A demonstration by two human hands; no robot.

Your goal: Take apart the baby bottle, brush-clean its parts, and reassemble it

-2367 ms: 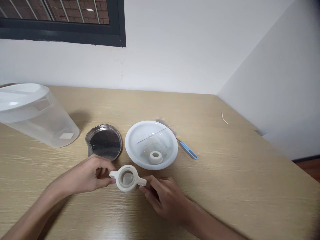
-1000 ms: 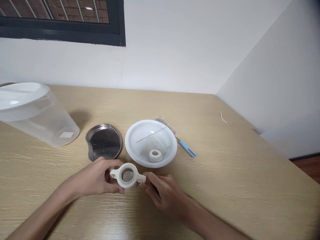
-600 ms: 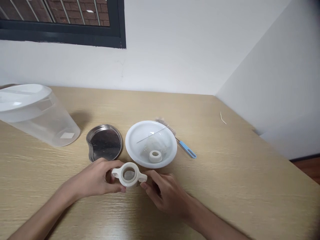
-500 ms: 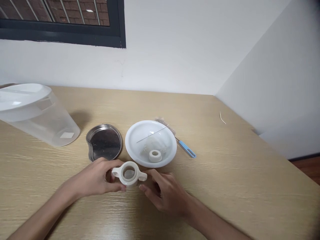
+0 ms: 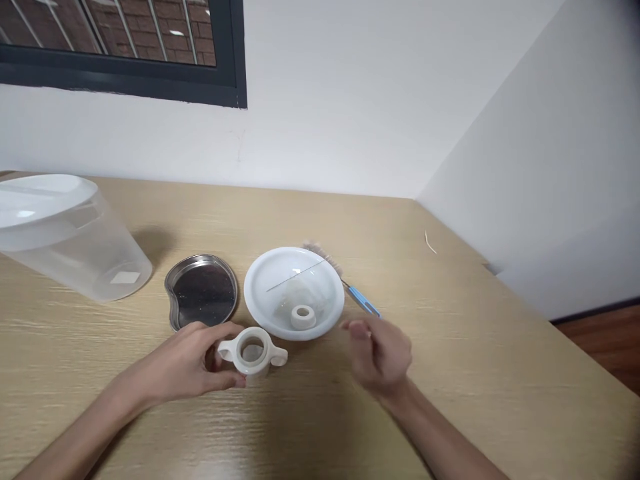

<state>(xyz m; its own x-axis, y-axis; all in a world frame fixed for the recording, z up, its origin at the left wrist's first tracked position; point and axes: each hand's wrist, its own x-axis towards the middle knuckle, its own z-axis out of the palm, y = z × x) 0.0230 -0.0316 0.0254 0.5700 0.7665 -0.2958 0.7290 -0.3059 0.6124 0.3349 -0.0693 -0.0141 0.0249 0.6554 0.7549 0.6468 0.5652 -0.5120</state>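
My left hand (image 5: 200, 363) is closed around the near-left side of a white two-handled bottle (image 5: 273, 353), which is held upright with its round mouth facing up. My right hand (image 5: 383, 353) is off the bottle, slightly blurred, with its fingers curled in and nothing visible in them. It hovers just right of a white bowl (image 5: 255, 293), close to the blue handle of a bristle brush (image 5: 363, 300). In the bowl are a white ring (image 5: 303, 317), some clear, shiny contents I cannot make out, and a thin wire-like rod (image 5: 296, 276) leaning on the rim.
A kidney-shaped metal tray (image 5: 203, 293) lies left of the bowl. Farther left stands a translucent plastic jug (image 5: 100, 253) with a white lid. A small pale strip (image 5: 429, 243) lies at the back right of the wooden table (image 5: 500, 387), near the wall.
My right hand has let go of the bottle's right side and moved right, its fingers curling in. My left hand still holds the bottle. The view has shifted slightly.
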